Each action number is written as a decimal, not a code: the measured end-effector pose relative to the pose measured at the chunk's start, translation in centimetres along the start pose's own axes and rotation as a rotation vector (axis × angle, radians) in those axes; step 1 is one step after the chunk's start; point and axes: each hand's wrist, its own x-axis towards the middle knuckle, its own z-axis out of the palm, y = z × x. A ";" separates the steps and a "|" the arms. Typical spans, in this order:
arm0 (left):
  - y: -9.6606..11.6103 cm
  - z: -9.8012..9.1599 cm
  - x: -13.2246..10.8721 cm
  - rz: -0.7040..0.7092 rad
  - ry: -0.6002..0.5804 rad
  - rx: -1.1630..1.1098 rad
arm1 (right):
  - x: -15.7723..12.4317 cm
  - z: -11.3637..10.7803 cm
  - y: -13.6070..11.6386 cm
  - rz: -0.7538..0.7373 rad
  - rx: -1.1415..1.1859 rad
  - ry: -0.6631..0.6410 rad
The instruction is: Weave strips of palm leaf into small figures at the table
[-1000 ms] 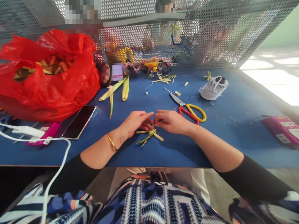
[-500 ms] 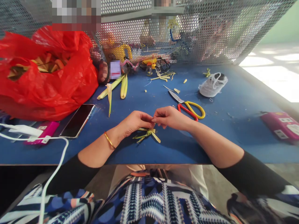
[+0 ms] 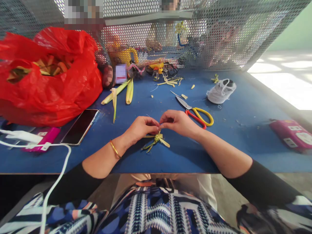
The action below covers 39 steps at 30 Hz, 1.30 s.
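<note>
My left hand and my right hand meet fingertip to fingertip over the blue table, both pinched on a small woven piece of green-yellow leaf strips. Its loose ends splay out below my fingers toward the table's near edge. A gold bangle circles my left wrist. Red-and-yellow-handled scissors lie just beyond my right hand, blades pointing away to the left.
A red plastic bag of leaf pieces fills the far left. A black phone, pink power strips, a white cable, loose leaves, a white thread spool and a perforated metal screen surround the work spot.
Both hands stay pinched on the leaf piece, their fingers shifting slightly. The view has moved a little.
</note>
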 end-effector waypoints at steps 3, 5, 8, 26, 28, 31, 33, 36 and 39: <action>-0.2 -0.1 0.2 0.001 0.018 -0.019 | 0.0 0.6 0.1 -0.070 -0.107 0.028; -0.4 -0.1 0.3 0.004 0.017 -0.017 | 0.0 0.8 0.1 -0.116 -0.149 0.037; -0.5 -0.1 0.3 0.018 0.015 -0.003 | -0.1 0.9 0.1 -0.129 -0.195 0.017; -0.3 -0.1 0.4 0.079 -0.045 0.099 | 0.2 1.0 -0.4 0.424 0.746 0.072; -0.4 -0.1 0.4 0.093 -0.041 0.112 | 0.2 0.9 -0.4 0.430 0.745 0.063; -0.4 0.0 0.3 0.103 -0.043 0.122 | 0.1 0.9 -0.3 0.391 0.680 0.064; -0.3 0.1 0.2 0.099 -0.039 0.107 | 0.1 0.9 -0.2 0.352 0.619 0.054; -0.1 0.0 0.2 0.065 -0.046 0.075 | 0.0 0.6 -0.2 0.267 0.502 0.038; 0.2 -0.1 0.2 0.015 -0.056 0.050 | -0.2 0.4 -0.4 0.137 0.331 0.012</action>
